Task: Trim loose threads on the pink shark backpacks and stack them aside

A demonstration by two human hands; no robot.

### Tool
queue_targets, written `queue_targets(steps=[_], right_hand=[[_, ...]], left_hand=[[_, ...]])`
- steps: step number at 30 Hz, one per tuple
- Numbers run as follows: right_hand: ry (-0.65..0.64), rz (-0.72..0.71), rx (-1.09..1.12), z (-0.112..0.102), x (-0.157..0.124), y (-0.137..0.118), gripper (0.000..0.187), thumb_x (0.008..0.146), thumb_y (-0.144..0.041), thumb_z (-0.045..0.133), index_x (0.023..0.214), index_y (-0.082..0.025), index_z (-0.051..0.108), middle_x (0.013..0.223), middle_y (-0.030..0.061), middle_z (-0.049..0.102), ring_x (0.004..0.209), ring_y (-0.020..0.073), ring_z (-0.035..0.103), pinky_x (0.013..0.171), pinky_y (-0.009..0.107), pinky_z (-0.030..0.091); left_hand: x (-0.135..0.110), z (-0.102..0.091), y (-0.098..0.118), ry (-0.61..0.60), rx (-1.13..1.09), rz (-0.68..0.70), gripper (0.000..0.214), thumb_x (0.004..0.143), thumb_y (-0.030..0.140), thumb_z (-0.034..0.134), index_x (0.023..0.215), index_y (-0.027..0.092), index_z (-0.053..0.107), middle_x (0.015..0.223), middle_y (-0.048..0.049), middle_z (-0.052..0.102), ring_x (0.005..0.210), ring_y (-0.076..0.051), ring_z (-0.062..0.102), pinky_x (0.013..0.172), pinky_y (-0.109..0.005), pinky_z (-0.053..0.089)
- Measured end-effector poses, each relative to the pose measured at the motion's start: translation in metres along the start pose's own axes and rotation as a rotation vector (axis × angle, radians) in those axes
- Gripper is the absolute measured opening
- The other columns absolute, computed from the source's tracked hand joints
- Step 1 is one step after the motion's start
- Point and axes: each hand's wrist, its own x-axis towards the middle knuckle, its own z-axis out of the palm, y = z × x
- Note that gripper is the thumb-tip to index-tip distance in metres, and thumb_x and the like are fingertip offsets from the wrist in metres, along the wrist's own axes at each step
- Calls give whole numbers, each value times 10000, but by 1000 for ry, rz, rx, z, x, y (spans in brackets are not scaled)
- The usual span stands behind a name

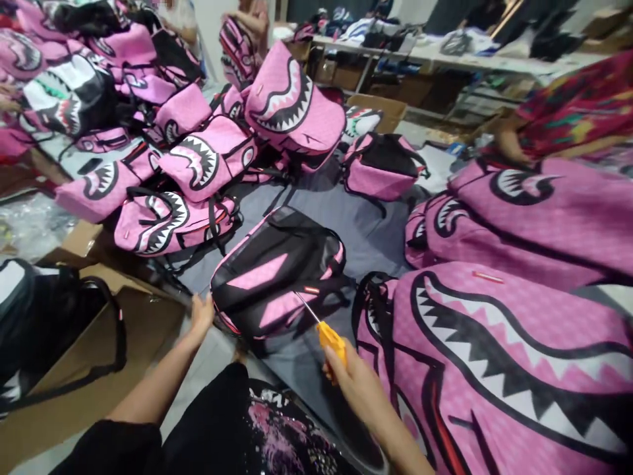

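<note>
A black-and-pink backpack (pixel 270 274) lies on the grey-covered table with its strap side up. My left hand (pixel 202 315) is closed on its near left edge, with some of the fingers hidden. My right hand (pixel 349 373) is wrapped around a yellow-handled tool (pixel 331 340) with a thin metal shaft, whose exact kind I cannot make out. The shaft's tip reaches over the bag near a small red label (pixel 311 289); whether it touches the fabric is unclear.
Large pink shark-mouth backpacks (pixel 494 343) crowd the right side. More pink bags (pixel 198 158) are piled at the back left. An open cardboard box (pixel 128 343) with a dark bag (pixel 44 330) stands at left. Co-workers are around the table, one in a colourful sleeve (pixel 573 105).
</note>
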Motion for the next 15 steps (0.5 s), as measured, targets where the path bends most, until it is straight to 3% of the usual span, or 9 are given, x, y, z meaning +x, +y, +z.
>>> queue_targets(steps=[2,3,5,6,9,12,15], right_hand=[[-57,20,-77,2,14,-10,438,951,-554,354,1153,-212,540,724,19,693,621,204,673,603,293,468],[-64,35,-110,2,20,-16,434,957,-547,339,1167,-213,520,747,22,702,623,203,677,609,294,465],[-76,55,-176,3,34,-32,419,965,-532,327,1172,-211,498,775,28,714,640,204,687,624,295,461],[-87,55,-211,3,41,-40,410,966,-524,327,1166,-209,498,767,29,714,644,206,689,630,297,458],[-93,59,-303,2,61,-64,409,968,-507,331,1173,-202,510,704,22,702,617,210,683,630,299,451],[-61,91,-322,-4,78,-75,453,969,-527,331,1227,-200,509,694,14,701,577,198,673,615,290,451],[-39,104,-327,-15,95,-78,475,967,-537,346,1256,-202,518,706,17,708,618,201,683,629,285,457]], left_hand=[[3,2,11,131,233,293,618,891,434,516,1420,148,371,1429,-199,472,1381,-313,386,1144,-489,281],[7,7,19,157,397,457,729,874,474,549,1482,158,302,1537,-193,342,1450,-329,268,1178,-508,207],[18,24,38,82,706,684,879,815,523,637,1524,160,264,1593,-194,232,1472,-382,188,1173,-558,179],[24,34,47,20,797,707,887,800,506,667,1520,153,287,1584,-205,252,1458,-402,215,1158,-566,210],[39,55,58,-129,858,676,679,861,386,621,1460,136,424,1523,-208,379,1415,-394,315,1126,-523,299],[35,51,43,-358,673,616,501,888,437,581,1333,206,586,1458,-130,500,1414,-353,346,1142,-484,306],[23,29,20,-673,264,293,575,860,645,527,1146,174,690,1275,-144,649,1200,-318,590,970,-420,486]])
